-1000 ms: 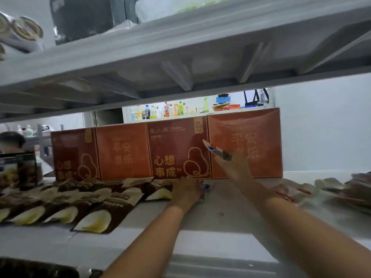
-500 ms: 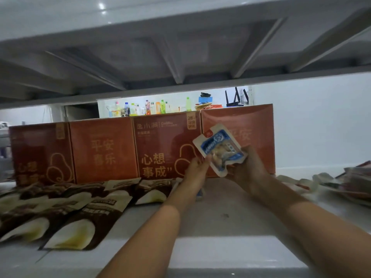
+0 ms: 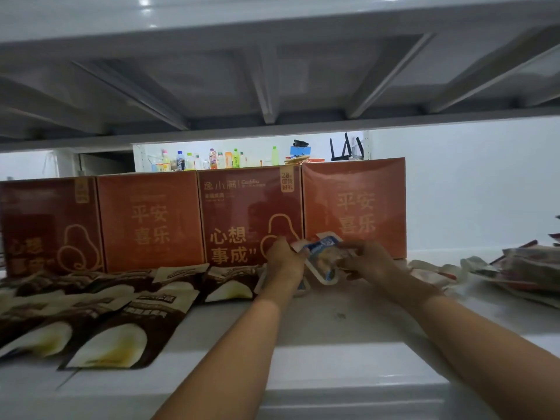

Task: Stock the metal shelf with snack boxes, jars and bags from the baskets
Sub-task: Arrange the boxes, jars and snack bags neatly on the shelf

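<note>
Both my hands reach deep onto the white metal shelf (image 3: 333,322). Between them is a small white and blue snack bag (image 3: 322,259), low over the shelf in front of the orange boxes. My left hand (image 3: 285,262) grips its left edge and my right hand (image 3: 368,262) grips its right side. Another white packet (image 3: 300,286) lies on the shelf under my left hand, mostly hidden. Several orange snack boxes (image 3: 251,216) stand in a row along the back.
Brown and cream snack bags (image 3: 121,328) lie overlapped across the shelf's left half. A loose pile of pale and red bags (image 3: 521,268) lies at the right. The upper shelf's underside (image 3: 272,86) hangs close overhead. Bottles (image 3: 212,159) stand in the room behind.
The snack bag came down from chest height in front of the boxes to just above the shelf. My left hand, earlier on the shelf, rose to take the bag's left edge.
</note>
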